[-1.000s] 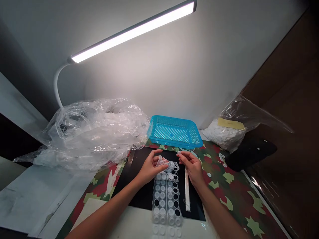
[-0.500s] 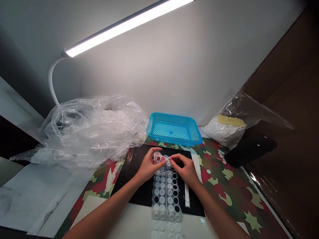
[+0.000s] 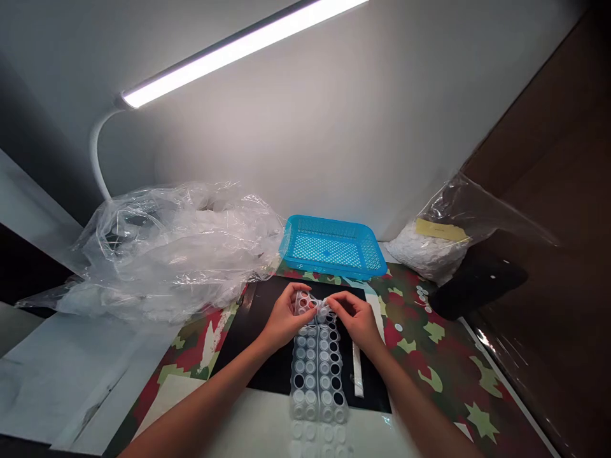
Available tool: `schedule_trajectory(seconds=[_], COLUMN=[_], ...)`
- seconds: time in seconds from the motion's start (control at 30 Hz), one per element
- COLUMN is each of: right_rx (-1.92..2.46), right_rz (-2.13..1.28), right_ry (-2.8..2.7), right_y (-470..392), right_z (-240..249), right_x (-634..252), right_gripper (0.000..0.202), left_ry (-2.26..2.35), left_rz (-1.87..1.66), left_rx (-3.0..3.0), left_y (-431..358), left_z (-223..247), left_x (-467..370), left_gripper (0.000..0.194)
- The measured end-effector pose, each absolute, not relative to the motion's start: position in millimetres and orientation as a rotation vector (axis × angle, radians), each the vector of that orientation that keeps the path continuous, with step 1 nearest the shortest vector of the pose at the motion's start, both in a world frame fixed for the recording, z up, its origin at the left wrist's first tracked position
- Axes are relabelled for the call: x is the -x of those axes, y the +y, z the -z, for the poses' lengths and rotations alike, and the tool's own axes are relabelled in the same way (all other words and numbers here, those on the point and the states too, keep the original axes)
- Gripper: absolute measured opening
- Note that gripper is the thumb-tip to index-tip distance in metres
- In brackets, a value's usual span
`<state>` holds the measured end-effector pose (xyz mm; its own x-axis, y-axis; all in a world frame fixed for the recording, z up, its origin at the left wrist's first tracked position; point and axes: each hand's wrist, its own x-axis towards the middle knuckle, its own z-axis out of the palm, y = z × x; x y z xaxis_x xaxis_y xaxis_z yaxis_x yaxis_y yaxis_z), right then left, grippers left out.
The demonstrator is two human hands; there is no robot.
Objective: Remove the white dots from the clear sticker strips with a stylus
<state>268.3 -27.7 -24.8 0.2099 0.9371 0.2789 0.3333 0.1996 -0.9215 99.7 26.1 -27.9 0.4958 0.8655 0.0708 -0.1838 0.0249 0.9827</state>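
Note:
A long, translucent strip with rows of round cups lies over a black mat and runs down past its near edge. Many cups hold white round pieces; others look dark. My left hand grips the strip's far end on its left side, thumb on top, and reddish skin shows through the cups there. My right hand pinches the same far end from the right with thumb and index finger. The two hands are close together but apart. Whether a small piece is between the right fingertips cannot be made out.
A blue basket stands behind the mat. A large clear plastic bag fills the left. At the right are a bag of white pieces, a black object and loose white discs. A white strip lies beside the right wrist.
The strip's far end looks slightly more bent up between my hands, and my right fingertips have shifted a little. The whole view has moved very slightly.

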Motion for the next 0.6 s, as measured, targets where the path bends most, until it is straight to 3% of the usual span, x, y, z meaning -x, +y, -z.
schedule_trajectory(seconds=[0.4,0.6], right_rx=[1.379,1.398], right_rz=[-0.389,-0.215], right_ry=[-1.047,-1.131], right_y=[-20,-26], right_z=[36,31], right_x=[-277,-280], right_gripper=[0.026,0.020], left_ry=[0.727,0.741], left_rz=[-0.918,-0.953], left_rx=[-1.224,-1.170], left_y=[29,33], left_z=[28,31], left_x=[-100,-99], left_gripper=[0.047,0.050])
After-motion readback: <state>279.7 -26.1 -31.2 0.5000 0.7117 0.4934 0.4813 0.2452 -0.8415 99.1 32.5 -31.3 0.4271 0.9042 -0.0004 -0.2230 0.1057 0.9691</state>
